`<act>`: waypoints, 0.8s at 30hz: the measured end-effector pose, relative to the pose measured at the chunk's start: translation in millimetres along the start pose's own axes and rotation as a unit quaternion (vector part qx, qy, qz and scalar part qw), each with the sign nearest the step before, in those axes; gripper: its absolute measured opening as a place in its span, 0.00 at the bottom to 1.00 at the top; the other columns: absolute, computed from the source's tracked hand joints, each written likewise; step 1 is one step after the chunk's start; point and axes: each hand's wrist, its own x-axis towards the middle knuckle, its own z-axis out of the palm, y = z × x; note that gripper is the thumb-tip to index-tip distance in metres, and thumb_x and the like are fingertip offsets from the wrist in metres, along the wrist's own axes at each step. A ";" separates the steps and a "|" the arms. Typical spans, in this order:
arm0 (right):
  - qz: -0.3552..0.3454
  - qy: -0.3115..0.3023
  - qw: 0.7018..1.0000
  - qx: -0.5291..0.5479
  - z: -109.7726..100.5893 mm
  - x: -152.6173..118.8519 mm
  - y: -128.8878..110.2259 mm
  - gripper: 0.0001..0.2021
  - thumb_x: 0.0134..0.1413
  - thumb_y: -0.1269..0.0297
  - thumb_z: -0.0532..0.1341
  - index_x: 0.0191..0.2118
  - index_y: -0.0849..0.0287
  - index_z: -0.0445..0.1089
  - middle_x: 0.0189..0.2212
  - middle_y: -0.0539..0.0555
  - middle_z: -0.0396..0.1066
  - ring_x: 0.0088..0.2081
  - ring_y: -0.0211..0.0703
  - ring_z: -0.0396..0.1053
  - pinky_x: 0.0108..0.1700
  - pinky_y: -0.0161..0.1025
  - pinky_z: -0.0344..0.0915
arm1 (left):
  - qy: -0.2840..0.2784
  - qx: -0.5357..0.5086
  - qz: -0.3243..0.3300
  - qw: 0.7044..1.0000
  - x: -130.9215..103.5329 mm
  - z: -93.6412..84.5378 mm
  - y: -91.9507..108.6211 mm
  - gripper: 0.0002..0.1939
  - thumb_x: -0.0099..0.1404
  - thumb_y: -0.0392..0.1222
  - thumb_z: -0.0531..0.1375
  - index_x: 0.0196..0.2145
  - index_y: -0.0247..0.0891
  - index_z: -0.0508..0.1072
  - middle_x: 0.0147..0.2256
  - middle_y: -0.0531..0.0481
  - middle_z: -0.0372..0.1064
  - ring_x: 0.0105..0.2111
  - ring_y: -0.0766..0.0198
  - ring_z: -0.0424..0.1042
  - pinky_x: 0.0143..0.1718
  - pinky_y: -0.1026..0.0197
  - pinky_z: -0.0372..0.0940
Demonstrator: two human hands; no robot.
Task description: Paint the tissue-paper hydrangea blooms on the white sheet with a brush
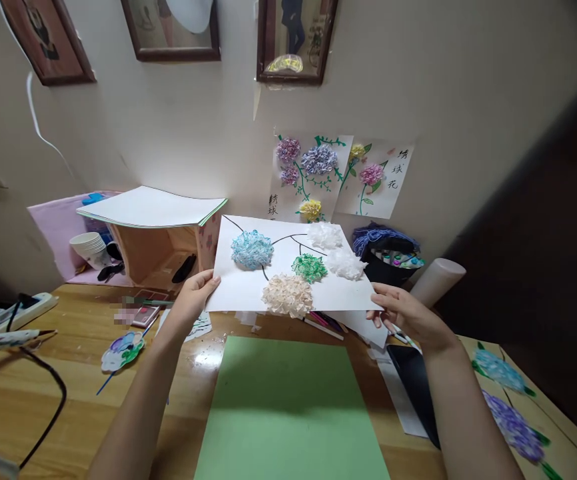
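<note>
White paper (229, 290) bearing fluffy flowers (252, 249) is raised over the desk (81, 420). My left hand (197, 292) pinches its left edge, my right hand (406, 310) its near right corner; gripping only bare margins should spare the petals.

Dim here, nearly black at far right! Glaring white off the table (208, 360), flashing yellow in the rightmost framed picture (296, 40), softly shading the green sheet (288, 407); stretched toward the corners, yet crisp on the flower collage (286, 261).
</note>
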 end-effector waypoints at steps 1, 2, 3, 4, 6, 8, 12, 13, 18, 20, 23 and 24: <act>0.003 0.004 1.000 0.005 -1.1 -2.3 -1.6 0.20 0.47 0.53 0.64 0.43 0.62 0.71 0.20 0.54 0.73 0.19 0.37 0.67 0.16 0.30 0.57 | -0.011 0.004 -0.003 1.000 -1.2 0.8 1.0 0.30 0.47 0.58 0.67 0.41 0.32 0.76 0.35 0.44 0.77 0.33 0.55 0.73 0.33 0.61 0.64; 0.006 0.006 1.000 0.005 -2.0 -4.6 -3.1 0.20 0.47 0.52 0.63 0.42 0.62 0.71 0.20 0.54 0.73 0.18 0.37 0.66 0.15 0.30 0.56 | -0.020 0.008 -0.005 1.000 -2.0 1.5 1.7 0.30 0.48 0.58 0.66 0.41 0.31 0.76 0.35 0.44 0.77 0.33 0.56 0.73 0.32 0.62 0.63; 0.011 0.003 1.000 0.001 -2.7 -6.8 -4.5 0.19 0.47 0.52 0.63 0.41 0.61 0.72 0.20 0.54 0.73 0.17 0.37 0.66 0.15 0.30 0.56 | -0.027 0.010 -0.009 1.000 -2.5 1.8 1.8 0.29 0.49 0.58 0.66 0.41 0.31 0.76 0.35 0.44 0.77 0.33 0.56 0.73 0.32 0.62 0.62; 0.016 -0.004 1.000 -0.006 -3.5 -9.0 -5.7 0.19 0.48 0.52 0.63 0.41 0.61 0.72 0.20 0.54 0.73 0.18 0.37 0.67 0.14 0.30 0.57 | -0.031 0.009 -0.011 0.999 -2.7 1.8 1.7 0.29 0.49 0.58 0.66 0.41 0.31 0.76 0.35 0.45 0.77 0.33 0.56 0.73 0.32 0.63 0.62; 0.026 -0.021 0.999 -0.019 -6.2 -12.9 -6.4 0.19 0.48 0.52 0.63 0.42 0.61 0.71 0.21 0.54 0.73 0.20 0.39 0.70 0.16 0.30 0.59 | -0.039 0.000 -0.020 0.999 -1.9 -0.5 0.7 0.28 0.50 0.56 0.66 0.42 0.32 0.75 0.36 0.45 0.77 0.33 0.58 0.72 0.32 0.63 0.62; 0.037 -0.030 0.998 -0.031 -11.4 -14.8 -4.2 0.20 0.48 0.53 0.63 0.43 0.62 0.71 0.22 0.53 0.73 0.19 0.39 0.70 0.15 0.29 0.59 | -0.057 -0.013 -0.045 0.997 0.0 -6.3 -0.6 0.26 0.51 0.53 0.67 0.42 0.33 0.76 0.35 0.46 0.76 0.31 0.60 0.72 0.32 0.64 0.63; 0.056 -0.025 0.996 -0.064 -26.4 -7.0 6.7 0.21 0.51 0.51 0.60 0.42 0.64 0.73 0.29 0.59 0.76 0.14 0.32 0.63 0.11 0.29 0.50 | -0.107 -0.019 -0.121 0.987 5.5 -25.7 -5.1 0.20 0.50 0.49 0.69 0.38 0.34 0.77 0.28 0.49 0.75 0.24 0.67 0.68 0.24 0.68 0.59; 0.051 -0.007 0.996 -0.066 -29.0 -3.0 9.3 0.20 0.51 0.52 0.60 0.42 0.63 0.73 0.30 0.59 0.77 0.15 0.32 0.64 0.13 0.29 0.53 | -0.116 -0.016 -0.132 0.984 6.9 -30.4 -6.8 0.19 0.50 0.48 0.69 0.37 0.34 0.77 0.27 0.49 0.75 0.23 0.67 0.68 0.24 0.68 0.59; 0.021 0.041 0.997 -0.065 -18.3 15.8 14.6 0.20 0.51 0.49 0.59 0.41 0.61 0.76 0.35 0.59 0.77 0.36 0.42 0.72 0.34 0.34 0.65 | -0.189 0.025 -0.157 0.969 13.7 -42.3 -20.3 0.16 0.52 0.49 0.68 0.33 0.34 0.78 0.28 0.47 0.75 0.25 0.67 0.69 0.24 0.68 0.60; 0.021 -0.032 0.994 -0.100 -3.8 20.3 15.0 0.23 0.52 0.47 0.58 0.43 0.61 0.75 0.36 0.60 0.77 0.37 0.42 0.71 0.36 0.35 0.63 | -0.224 0.037 -0.168 0.959 16.5 -41.6 -27.3 0.17 0.51 0.49 0.68 0.34 0.34 0.79 0.29 0.45 0.75 0.25 0.66 0.69 0.24 0.68 0.60; 0.031 -0.140 0.977 -0.158 20.4 25.3 18.1 0.25 0.52 0.45 0.58 0.43 0.63 0.74 0.32 0.57 0.76 0.26 0.33 0.62 0.26 0.33 0.53 | -0.263 0.048 -0.185 0.946 20.7 -36.6 -38.3 0.17 0.51 0.49 0.68 0.35 0.34 0.79 0.29 0.44 0.76 0.24 0.65 0.70 0.24 0.67 0.60; 0.032 -0.164 0.971 -0.171 27.7 26.7 20.0 0.24 0.51 0.45 0.58 0.42 0.63 0.74 0.30 0.54 0.75 0.25 0.33 0.61 0.26 0.32 0.51 | -0.273 0.050 -0.188 0.942 21.9 -34.3 -41.9 0.17 0.51 0.49 0.68 0.34 0.34 0.79 0.29 0.44 0.76 0.24 0.65 0.70 0.24 0.67 0.60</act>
